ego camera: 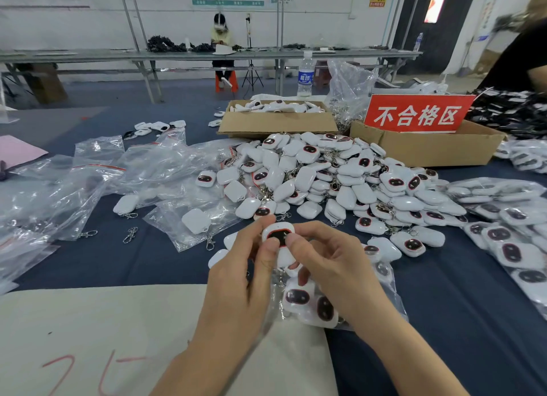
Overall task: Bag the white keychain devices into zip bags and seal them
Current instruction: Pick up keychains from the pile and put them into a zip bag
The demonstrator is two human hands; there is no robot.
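Device is up off the surface, pinched from both sides. Left hand: thumb on the dark face, index over the top edge. Right hand: thumb and index on the right edge. Both sets of fingers are closed on this one device. Can't tell whether the lower left fingers also hold the bag mouth, since it's hidden.

Bag sits directly below the fingers and slightly right, under the right palm. It already has several devices in it, some face up. Loose pile is just beyond the fingers. Empty bags are well left of them, filled bags well right.

My read: face check or orienting, then the drop into the bag. To do it well:
- keep the pinch on the edges, off the dark face
- hand off to one hand and use the other to spread the bag mouth
- slide it in flat beside the others
- tuck the clip and chain fully inside so nothing fouls the zip
- press the air out and run the seal end to end

Pose: both forearms enter from the bottom edge and converge at centre. Left hand shows its back to the camera. Right palm faces left, its spare fingers curled underneath. Hands are close together, working just above the bag.
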